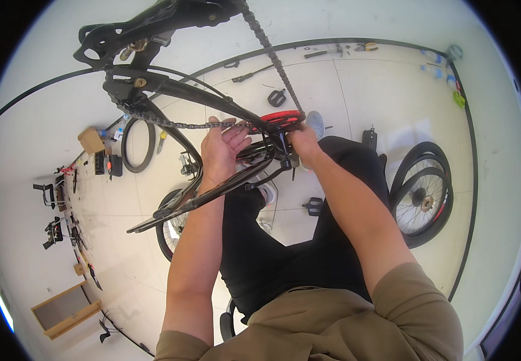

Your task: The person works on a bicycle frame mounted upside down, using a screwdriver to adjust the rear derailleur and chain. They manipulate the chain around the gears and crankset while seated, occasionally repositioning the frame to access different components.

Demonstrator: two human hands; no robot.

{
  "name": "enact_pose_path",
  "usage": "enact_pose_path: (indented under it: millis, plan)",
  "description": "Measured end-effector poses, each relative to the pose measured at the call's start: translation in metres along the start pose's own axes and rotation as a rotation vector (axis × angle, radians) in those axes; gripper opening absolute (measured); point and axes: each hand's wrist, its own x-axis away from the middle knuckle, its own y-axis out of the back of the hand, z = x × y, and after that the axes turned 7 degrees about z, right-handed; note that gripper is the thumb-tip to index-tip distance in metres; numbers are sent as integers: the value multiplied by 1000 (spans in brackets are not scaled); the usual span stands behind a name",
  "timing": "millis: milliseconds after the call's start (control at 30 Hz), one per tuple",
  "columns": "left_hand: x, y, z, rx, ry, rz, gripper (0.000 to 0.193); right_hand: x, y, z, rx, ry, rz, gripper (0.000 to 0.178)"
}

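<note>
A black bicycle frame (170, 96) hangs in front of me, reaching from the upper left down to my lap. Its chain (272, 57) drops from the top to a red chainring (281, 118), and a lower run goes left to the frame's rear end. My left hand (221, 150) is palm up with fingers stretched and apart; the fingertips meet the lower chain run just left of the chainring. At the chainring's right edge my right hand (302, 141) is closed on it, its fingertips partly hidden behind the ring and crank area.
Loose pedals (276, 97) (313, 206) lie on the floor. Wheels (420, 198) rest at the right, a tyre (139, 144) at the left. Along the far wall are a hammer (323, 53), pliers (367, 46) and plastic bottles (432, 71). A cardboard box (90, 140) stands left.
</note>
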Motion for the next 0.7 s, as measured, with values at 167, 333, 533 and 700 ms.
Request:
enact_pose_path:
  millis: [167,333,533,700]
  plan:
    - [6,-5,-8,-175,31,62,54,-3,0,-6,-72,26,-26,39]
    - [2,-2,-10,-316,21,67,43,-5,-4,-12,-69,52,-23,40]
    - [4,-9,-12,-355,54,100,48,-10,3,-17,-132,44,-20,41]
    - [7,-11,-16,-340,55,83,53,-4,-4,-12,-176,88,-51,43]
